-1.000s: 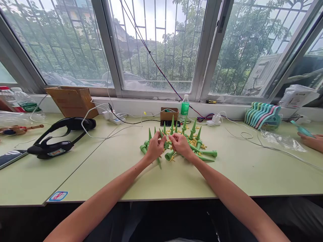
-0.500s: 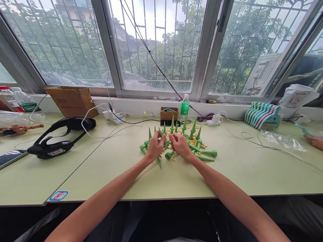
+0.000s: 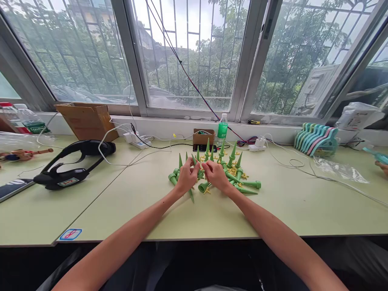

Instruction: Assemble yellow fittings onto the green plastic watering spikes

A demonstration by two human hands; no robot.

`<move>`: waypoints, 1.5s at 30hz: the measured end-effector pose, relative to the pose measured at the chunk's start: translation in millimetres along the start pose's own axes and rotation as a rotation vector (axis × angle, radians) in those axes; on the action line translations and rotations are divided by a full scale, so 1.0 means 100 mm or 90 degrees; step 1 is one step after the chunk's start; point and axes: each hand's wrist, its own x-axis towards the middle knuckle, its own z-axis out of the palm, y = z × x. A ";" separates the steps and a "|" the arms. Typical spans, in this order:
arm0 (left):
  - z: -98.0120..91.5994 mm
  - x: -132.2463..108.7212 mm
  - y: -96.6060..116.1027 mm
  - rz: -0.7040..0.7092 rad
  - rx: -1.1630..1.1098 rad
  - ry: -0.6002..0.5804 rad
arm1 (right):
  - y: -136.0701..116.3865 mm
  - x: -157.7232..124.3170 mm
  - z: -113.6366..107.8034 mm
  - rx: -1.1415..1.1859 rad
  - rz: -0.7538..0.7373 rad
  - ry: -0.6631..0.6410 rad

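On table [image 3: 136,198]: green spikes [image 3: 233,155], some upright, yellow bits [image 3: 233,171] among them.
Left hand [image 3: 186,177] pinches one spike [image 3: 194,160]; right hand [image 3: 216,175] bunched just beside, anything pinched too small to tell.

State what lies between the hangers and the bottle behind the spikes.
Head view: a white plug block, cables and, on the windowsill, a yellow-black tool.

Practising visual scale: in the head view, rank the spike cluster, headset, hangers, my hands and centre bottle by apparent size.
Largest outline first:
Spike cluster
Headset
Hangers
Left hand and right hand: too alike to rank
Centre bottle
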 end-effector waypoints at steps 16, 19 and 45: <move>0.01 -0.06 0.06 0.054 0.053 -0.034 | 0.01 0.02 0.00 -0.103 -0.030 0.050; 0.01 -0.05 0.06 0.058 0.068 -0.028 | 0.00 0.02 0.00 -0.097 -0.025 0.057; -0.03 -0.07 0.12 0.082 0.068 -0.048 | -0.02 0.03 -0.04 -0.076 0.014 0.068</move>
